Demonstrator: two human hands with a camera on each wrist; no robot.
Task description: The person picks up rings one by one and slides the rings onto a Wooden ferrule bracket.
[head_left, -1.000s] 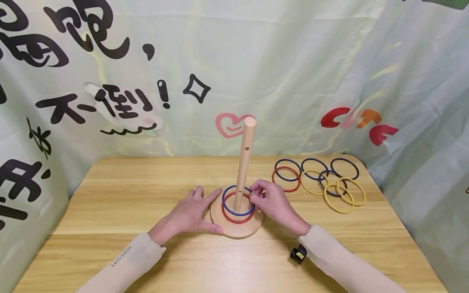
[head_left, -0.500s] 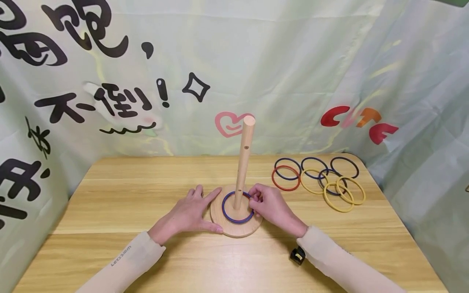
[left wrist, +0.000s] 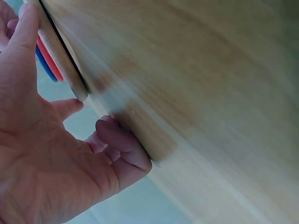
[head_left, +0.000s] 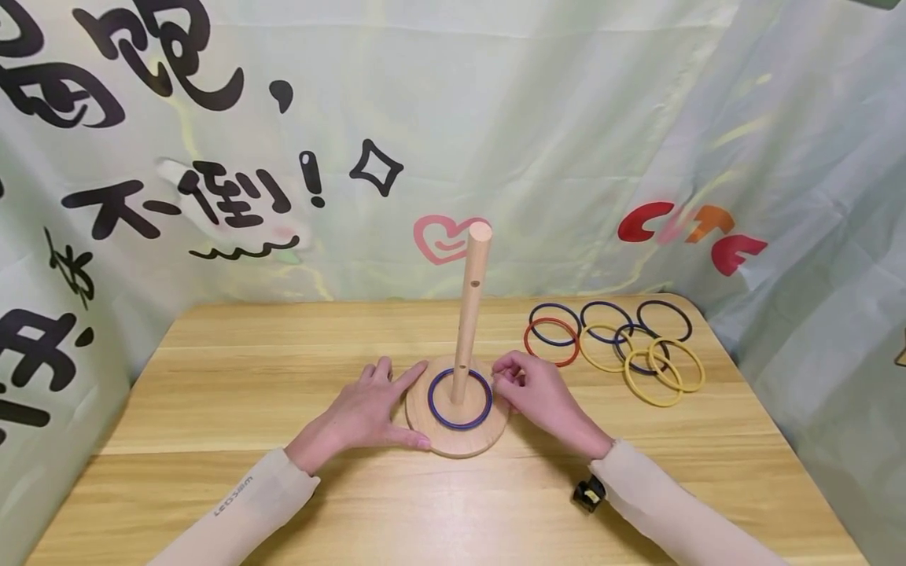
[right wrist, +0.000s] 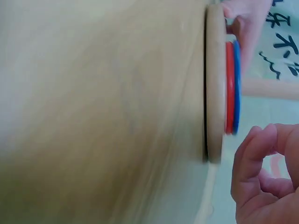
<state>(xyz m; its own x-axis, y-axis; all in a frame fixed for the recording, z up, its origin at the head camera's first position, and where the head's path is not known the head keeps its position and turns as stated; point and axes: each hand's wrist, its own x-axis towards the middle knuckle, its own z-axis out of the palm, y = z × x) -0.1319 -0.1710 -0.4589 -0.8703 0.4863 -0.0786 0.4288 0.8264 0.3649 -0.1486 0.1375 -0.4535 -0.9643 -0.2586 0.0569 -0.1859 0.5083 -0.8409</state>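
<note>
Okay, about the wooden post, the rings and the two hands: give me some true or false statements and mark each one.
1. Around the wooden post, the blue ring sits above the red ring. True.
2. The right hand grips a ring. False: the right hand holds nothing and is beside the round base.
3. The left hand touches the edge of the round base. True.
4. The wooden post lies flat. False: it stands upright on the round base.
5. Three yellow rings lie on the table, on the right-hand side. True.
6. Only blue rings lie beside the yellow ones. False: a loose red ring lies there too.
</note>
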